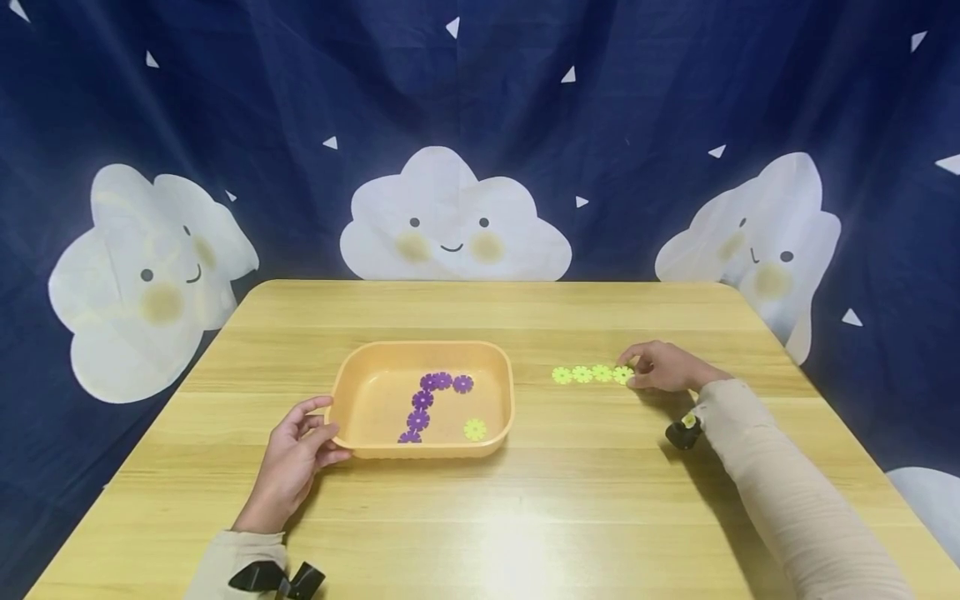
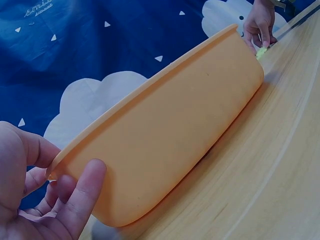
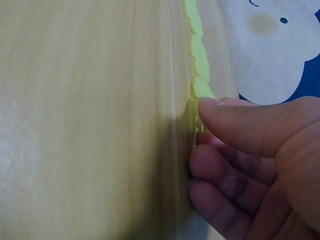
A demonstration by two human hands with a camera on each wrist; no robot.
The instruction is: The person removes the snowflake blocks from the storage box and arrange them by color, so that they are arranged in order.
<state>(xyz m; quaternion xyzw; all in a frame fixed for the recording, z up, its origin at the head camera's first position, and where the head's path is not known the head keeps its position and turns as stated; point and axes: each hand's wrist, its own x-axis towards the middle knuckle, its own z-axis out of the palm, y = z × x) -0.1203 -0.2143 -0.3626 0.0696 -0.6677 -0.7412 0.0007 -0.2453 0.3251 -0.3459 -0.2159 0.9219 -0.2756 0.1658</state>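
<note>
My left hand (image 1: 288, 462) grips the near left corner of an orange plastic tray (image 1: 420, 451), thumb on the rim and fingers against the outer wall. Inside the tray lie linked purple snowflake discs (image 1: 422, 400) in a bent row and one yellow-green snowflake disc (image 1: 475, 429). Right of the tray, a straight row of yellow-green snowflake discs (image 1: 582, 374) lies along the table. At its right end my right hand (image 1: 663, 367) pinches the last disc between thumb and fingers. The right wrist view shows the row (image 3: 200, 55) running away from the thumb; the pinched disc is partly hidden.
A light wooden table (image 1: 570, 500) carries everything. Behind it hangs a dark blue curtain (image 1: 285, 83) with white clouds and small triangles. Black straps with small devices (image 1: 684, 432) sit on both wrists.
</note>
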